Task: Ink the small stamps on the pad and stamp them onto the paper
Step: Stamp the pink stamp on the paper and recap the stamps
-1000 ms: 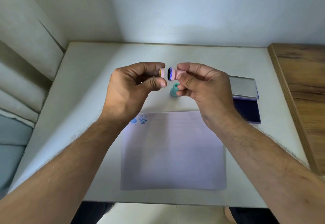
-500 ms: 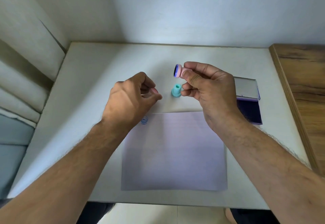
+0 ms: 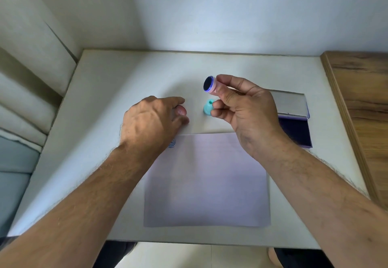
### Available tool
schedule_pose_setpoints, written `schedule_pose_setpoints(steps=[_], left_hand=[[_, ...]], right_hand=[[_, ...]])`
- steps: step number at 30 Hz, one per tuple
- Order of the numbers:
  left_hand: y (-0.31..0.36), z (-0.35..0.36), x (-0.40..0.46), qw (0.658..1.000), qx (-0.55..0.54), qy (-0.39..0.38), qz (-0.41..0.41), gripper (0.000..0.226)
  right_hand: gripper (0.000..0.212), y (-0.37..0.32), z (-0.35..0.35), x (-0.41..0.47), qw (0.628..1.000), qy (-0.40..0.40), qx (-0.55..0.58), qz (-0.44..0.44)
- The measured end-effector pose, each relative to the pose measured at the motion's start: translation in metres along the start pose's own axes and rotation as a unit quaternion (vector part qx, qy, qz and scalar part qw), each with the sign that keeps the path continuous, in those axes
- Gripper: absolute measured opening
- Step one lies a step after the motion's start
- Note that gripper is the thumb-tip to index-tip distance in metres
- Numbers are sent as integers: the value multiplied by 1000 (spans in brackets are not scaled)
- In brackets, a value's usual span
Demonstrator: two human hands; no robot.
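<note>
My right hand (image 3: 243, 110) is shut on a small pink stamp (image 3: 210, 84), held above the table with its dark blue inked face turned left. A teal stamp (image 3: 208, 109) stands upright on the table just below it, next to my curled fingers. My left hand (image 3: 151, 120) is low on the table, left of the teal stamp, its fingertips closed on a small pink cap (image 3: 181, 110) that is mostly hidden. The white paper (image 3: 206, 180) lies in front of me with a blue round print (image 3: 171, 143) at its top left corner, partly under my left wrist.
The open ink pad (image 3: 297, 134) lies on the table's right side, its grey lid (image 3: 290, 104) folded back behind it. A wooden surface (image 3: 361, 108) borders the table on the right. Cushions lie to the left. The wall is close behind.
My hands pulled the cap and the stamp apart. My left hand went down and left to the table with the cap. My right hand stayed up with the stamp.
</note>
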State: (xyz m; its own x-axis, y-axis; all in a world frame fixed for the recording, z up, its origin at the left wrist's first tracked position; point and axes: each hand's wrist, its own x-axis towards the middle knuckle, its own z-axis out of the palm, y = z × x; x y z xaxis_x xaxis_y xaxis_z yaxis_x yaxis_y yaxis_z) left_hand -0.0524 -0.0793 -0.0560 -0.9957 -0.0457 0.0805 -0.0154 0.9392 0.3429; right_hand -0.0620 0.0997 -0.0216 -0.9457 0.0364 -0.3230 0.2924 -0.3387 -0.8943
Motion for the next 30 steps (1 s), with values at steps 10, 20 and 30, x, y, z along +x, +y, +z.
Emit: schedule_pose_setpoints(steps=[10,20,30], left_hand=[[-1,-1,3,999,-32,-14,-11,39],[24,-15,-2,990,-69,107,55,34],[68,-26,-19,986,-93,71,116,36]], right_hand=[[27,5,7,-10,966,-112,197,127],[29,2,-1,-18,959,-165,190,130],[12,-31,-44,-29,993,-2,95,76]])
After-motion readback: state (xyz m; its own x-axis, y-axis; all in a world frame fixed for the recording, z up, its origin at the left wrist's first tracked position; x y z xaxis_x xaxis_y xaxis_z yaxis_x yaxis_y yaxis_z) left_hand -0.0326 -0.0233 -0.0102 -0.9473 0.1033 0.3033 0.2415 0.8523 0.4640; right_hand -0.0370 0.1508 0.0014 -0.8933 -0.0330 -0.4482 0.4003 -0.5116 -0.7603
